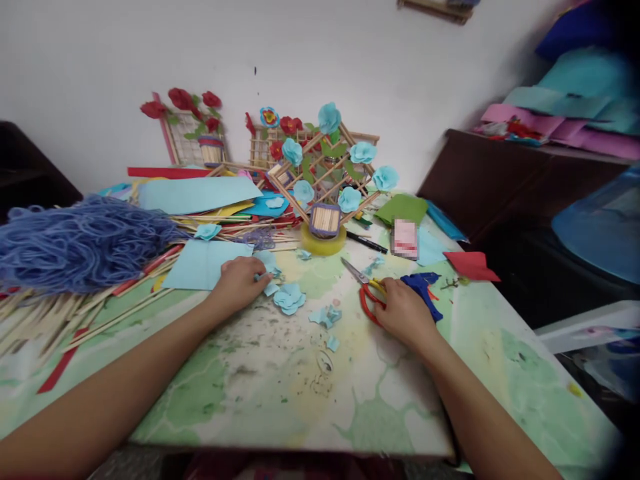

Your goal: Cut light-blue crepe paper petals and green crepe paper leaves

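A: Readable text?
B: Pink card [405, 239], right of the yellow roll [323, 242]: blurred, can't read. Dark pen [367, 243], just right of the roll: too small for lettering.
A: Right grip?
B: Right hand [406, 308] is right of the roll, on the wearer's side. Fingers bent closed on the handles of the scissors [355, 271]; blade tips point back toward the roll.
A: Left?
B: Left hand [239, 283], left of the roll, wearer's side. Thumb and fingertips nearly together at a blue scrap [271, 289]; can't tell if pinched. Blue paper flower [290, 299] just beside the scrap, nearer the wearer than the roll.
A: Edges, room?
B: Room is on the wearer's side of the roll: table [280, 400] surface shows between the forearms down to the near edge, torn bits [327, 317] partway. Far left of the roll, blue yarn [85, 243] and sticks [45, 317] crowd it. Well right of the roll, red paper [471, 265] reaches the table's right edge.
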Demonstrator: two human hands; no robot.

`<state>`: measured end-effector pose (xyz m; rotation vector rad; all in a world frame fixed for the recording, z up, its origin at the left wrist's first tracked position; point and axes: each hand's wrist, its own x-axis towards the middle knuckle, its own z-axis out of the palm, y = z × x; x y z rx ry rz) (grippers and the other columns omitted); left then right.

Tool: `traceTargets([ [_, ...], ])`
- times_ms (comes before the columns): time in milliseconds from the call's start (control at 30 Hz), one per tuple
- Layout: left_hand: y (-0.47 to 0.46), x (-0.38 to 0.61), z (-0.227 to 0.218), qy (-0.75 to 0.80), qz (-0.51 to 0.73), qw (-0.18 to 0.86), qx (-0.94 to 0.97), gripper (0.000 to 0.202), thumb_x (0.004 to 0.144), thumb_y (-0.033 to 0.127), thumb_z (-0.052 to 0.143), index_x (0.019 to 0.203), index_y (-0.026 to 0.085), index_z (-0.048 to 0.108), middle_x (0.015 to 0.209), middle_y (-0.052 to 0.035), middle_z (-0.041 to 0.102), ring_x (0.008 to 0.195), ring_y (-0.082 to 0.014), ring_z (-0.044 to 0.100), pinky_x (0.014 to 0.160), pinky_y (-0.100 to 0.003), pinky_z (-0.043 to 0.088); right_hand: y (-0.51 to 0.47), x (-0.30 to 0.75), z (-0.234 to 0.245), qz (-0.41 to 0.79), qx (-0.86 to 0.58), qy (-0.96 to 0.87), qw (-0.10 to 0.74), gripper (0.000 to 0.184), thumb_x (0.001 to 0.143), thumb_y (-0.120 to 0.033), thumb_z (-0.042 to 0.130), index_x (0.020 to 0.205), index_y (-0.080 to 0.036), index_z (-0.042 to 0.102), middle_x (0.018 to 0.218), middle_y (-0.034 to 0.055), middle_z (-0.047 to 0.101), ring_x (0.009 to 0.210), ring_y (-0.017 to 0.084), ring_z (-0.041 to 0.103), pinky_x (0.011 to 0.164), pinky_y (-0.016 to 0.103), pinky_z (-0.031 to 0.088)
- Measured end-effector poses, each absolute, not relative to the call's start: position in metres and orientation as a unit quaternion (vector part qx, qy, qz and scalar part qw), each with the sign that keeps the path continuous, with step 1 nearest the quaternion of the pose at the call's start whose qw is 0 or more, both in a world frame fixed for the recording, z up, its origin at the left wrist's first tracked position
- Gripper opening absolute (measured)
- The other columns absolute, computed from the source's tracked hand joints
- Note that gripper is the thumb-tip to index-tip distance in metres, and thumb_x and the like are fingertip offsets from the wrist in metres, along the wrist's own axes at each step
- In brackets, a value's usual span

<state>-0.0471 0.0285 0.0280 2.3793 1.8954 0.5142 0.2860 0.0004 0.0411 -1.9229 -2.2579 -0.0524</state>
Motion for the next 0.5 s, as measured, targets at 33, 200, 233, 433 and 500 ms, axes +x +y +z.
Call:
traceTargets([
  [33, 0.028, -0.047, 0.028, 0.618, 0.162, 0.026, 0.769, 0.032, 0.081, 0.043, 0.044, 0.077, 0.02, 0.065, 0.097, -0.0077, 0.066, 0.092, -0.0277, 0.055, 0.076, -0.039, 0.036, 0.001, 0.286, 0.041, -0.016, -0.648, -0.757, 0.087, 0.023, 0.074, -0.026, 0.05, 0.094, -0.014, 0.052, 0.086, 0.0111, 0.061, 0.08, 0.023, 0.057, 0.066, 0.029, 0.037],
  [200, 0.021, -0.041, 0.035, 0.621, 0.208, -0.005, 0.756, 0.026, 0.08, 0.039, 0.048, 0.091, 0.02, 0.062, 0.102, -0.0094, 0.062, 0.101, -0.03, 0.049, 0.082, -0.044, 0.033, 0.005, 0.289, 0.042, 0.013, -0.668, -0.74, 0.083, 0.035, 0.074, -0.029, 0.053, 0.104, -0.014, 0.05, 0.085, 0.0111, 0.064, 0.074, 0.023, 0.06, 0.057, 0.027, 0.034],
  [233, 0.017, -0.037, 0.037, 0.612, 0.225, -0.012, 0.758, 0.027, 0.08, 0.038, 0.047, 0.095, 0.02, 0.06, 0.104, -0.0096, 0.061, 0.103, -0.0296, 0.047, 0.084, -0.044, 0.033, 0.006, 0.29, 0.043, 0.031, -0.675, -0.732, 0.088, 0.04, 0.073, -0.03, 0.054, 0.108, -0.013, 0.048, 0.085, 0.0109, 0.065, 0.073, 0.023, 0.06, 0.056, 0.027, 0.034],
  [433, -0.015, 0.009, 0.044, 0.47, 0.206, 0.078, 0.855, 0.022, 0.084, 0.032, 0.046, 0.098, 0.02, 0.059, 0.104, -0.0063, 0.061, 0.102, -0.0231, 0.048, 0.089, -0.04, 0.031, 0.008, 0.297, 0.042, 0.133, -0.68, -0.707, 0.144, 0.059, 0.067, -0.033, 0.059, 0.119, -0.013, 0.038, 0.093, 0.0091, 0.065, 0.076, 0.022, 0.061, 0.058, 0.025, 0.038],
  [500, -0.023, 0.025, 0.042, 0.433, 0.168, 0.099, 0.88, 0.023, 0.084, 0.029, 0.046, 0.101, 0.021, 0.059, 0.103, -0.0064, 0.061, 0.102, -0.024, 0.048, 0.089, -0.042, 0.031, 0.008, 0.298, 0.041, 0.144, -0.671, -0.709, 0.164, 0.062, 0.065, -0.032, 0.059, 0.12, -0.014, 0.036, 0.094, 0.0089, 0.064, 0.076, 0.022, 0.061, 0.06, 0.026, 0.039],
])
